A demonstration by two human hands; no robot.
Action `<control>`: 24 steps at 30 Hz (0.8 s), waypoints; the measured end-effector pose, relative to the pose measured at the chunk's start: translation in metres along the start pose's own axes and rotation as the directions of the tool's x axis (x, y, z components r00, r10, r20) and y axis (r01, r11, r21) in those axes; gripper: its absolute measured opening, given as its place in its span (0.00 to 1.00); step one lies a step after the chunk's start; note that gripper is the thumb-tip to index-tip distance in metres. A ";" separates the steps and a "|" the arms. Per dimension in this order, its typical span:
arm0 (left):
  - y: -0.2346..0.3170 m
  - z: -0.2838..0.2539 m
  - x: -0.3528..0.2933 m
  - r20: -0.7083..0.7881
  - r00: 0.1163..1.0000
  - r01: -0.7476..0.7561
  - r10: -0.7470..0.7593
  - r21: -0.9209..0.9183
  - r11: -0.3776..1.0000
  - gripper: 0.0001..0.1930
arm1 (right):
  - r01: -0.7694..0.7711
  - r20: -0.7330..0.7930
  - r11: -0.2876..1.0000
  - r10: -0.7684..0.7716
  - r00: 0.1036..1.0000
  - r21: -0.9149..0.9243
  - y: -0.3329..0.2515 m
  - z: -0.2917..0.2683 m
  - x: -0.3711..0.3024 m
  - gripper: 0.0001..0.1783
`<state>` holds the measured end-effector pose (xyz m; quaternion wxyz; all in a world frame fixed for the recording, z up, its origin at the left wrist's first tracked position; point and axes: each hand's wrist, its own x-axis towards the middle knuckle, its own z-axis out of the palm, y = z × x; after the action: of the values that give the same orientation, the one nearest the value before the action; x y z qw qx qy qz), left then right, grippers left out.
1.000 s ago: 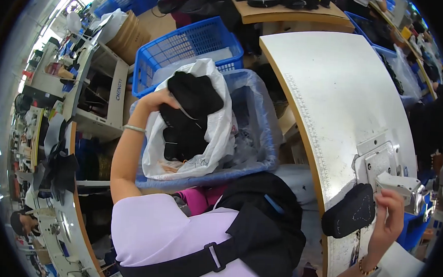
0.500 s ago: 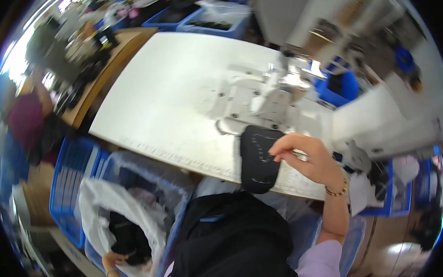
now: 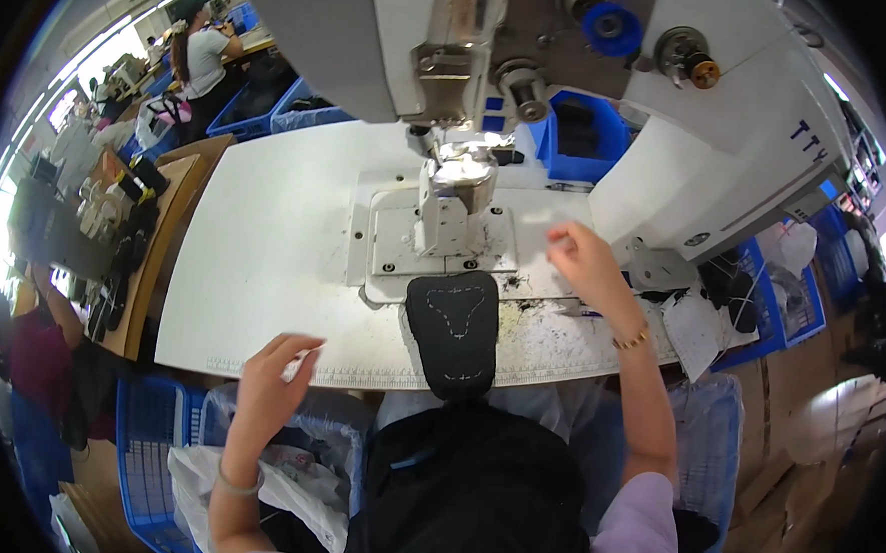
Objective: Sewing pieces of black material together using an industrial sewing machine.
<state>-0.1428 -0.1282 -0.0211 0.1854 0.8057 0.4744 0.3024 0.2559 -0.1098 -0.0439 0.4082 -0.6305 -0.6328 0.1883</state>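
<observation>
A black, rounded fabric piece (image 3: 451,334) with pale dashed lines lies below the sewing machine's white bed plate (image 3: 380,235), its lower end over the table's front edge. Neither hand touches it. To its left, my left hand (image 3: 275,380) hovers at the front edge, fingers bent, with a gap between thumb and forefinger. My right hand (image 3: 586,267) is raised over the table to the right of the bed plate. Its fingers are loosely curled and slightly blurred, with nothing visible in them. The machine's needle area (image 3: 458,172) stands just beyond the fabric piece.
The machine head (image 3: 456,37) and white arm (image 3: 710,160) rise over the far and right side. Dark lint dots the white table (image 3: 265,237). A blue bin (image 3: 582,144) stands behind; a lined blue basket (image 3: 158,452) is at my left. Other people (image 3: 206,59) work at the far left.
My left hand has come up from the white bag to the table edge. My right hand has let go of the fabric piece and moved away from it. The view has swung right.
</observation>
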 end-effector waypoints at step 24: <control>-0.070 0.111 0.150 0.129 0.913 0.396 -0.387 -0.510 0.763 0.11 | -0.064 -0.765 0.885 -0.359 0.535 -0.461 0.137 0.014 0.196 0.16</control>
<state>-0.0596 0.0357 -0.0983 0.4614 0.6094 0.5290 0.3686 0.3588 0.0992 -0.1010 0.5215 -0.6595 -0.4394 -0.3163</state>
